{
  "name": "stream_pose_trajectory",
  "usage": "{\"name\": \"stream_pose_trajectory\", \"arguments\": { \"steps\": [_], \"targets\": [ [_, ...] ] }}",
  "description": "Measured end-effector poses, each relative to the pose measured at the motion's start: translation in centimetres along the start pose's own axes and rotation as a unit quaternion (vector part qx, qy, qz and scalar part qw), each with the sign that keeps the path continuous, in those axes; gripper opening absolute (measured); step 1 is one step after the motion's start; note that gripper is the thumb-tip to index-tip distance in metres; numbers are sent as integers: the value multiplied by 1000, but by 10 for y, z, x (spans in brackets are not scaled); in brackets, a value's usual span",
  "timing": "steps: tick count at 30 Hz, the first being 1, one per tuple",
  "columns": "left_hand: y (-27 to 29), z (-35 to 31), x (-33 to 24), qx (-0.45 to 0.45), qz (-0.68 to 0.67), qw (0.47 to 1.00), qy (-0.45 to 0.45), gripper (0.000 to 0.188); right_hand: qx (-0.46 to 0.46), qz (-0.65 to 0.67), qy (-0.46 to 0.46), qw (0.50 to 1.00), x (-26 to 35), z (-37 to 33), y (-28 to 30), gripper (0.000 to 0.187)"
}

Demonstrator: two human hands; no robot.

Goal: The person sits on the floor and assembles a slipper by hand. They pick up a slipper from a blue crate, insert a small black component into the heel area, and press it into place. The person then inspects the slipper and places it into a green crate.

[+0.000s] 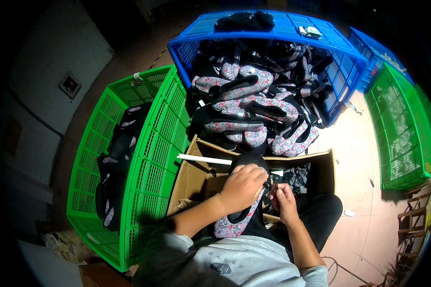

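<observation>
A floral slip-on shoe with a dark lining lies over my bent knee, its near end toward my body. My left hand is closed over the far part of this shoe and hides much of it. Just right of it, my right hand is pinched beside the shoe's edge, around something thin and dark that I cannot make out. Below and beyond both hands stands an open cardboard box with dark scraps in it.
Beyond the box, a tipped blue crate spills a heap of floral shoes. At left stands a green crate holding dark shoes. Another green crate is at far right. A white tube lies across the box.
</observation>
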State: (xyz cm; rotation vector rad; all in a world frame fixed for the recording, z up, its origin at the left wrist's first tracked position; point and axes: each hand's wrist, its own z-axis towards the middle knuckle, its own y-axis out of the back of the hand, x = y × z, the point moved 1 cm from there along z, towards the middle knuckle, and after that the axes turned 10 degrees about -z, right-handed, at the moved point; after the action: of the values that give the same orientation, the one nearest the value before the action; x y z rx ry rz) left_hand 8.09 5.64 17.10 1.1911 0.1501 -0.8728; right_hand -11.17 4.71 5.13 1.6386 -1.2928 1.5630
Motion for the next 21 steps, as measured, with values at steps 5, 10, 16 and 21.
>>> {"name": "stream_pose_trajectory", "arguments": {
  "steps": [5,10,16,21],
  "targets": [
    [-14,-15,7,7,60,998,-31,28,6,8,12,1000,0,3,-3,22],
    [-17,-12,11,-7,85,996,-34,24,4,9,6,1000,2,1,-2,22],
    [-18,-11,14,-16,76,996,-42,19,11,15,-3,1000,9,3,-2,20],
    [-20,-10,20,-26,43,998,-44,19,-4,0,-13,1000,20,8,-3,21]
  ]
}}
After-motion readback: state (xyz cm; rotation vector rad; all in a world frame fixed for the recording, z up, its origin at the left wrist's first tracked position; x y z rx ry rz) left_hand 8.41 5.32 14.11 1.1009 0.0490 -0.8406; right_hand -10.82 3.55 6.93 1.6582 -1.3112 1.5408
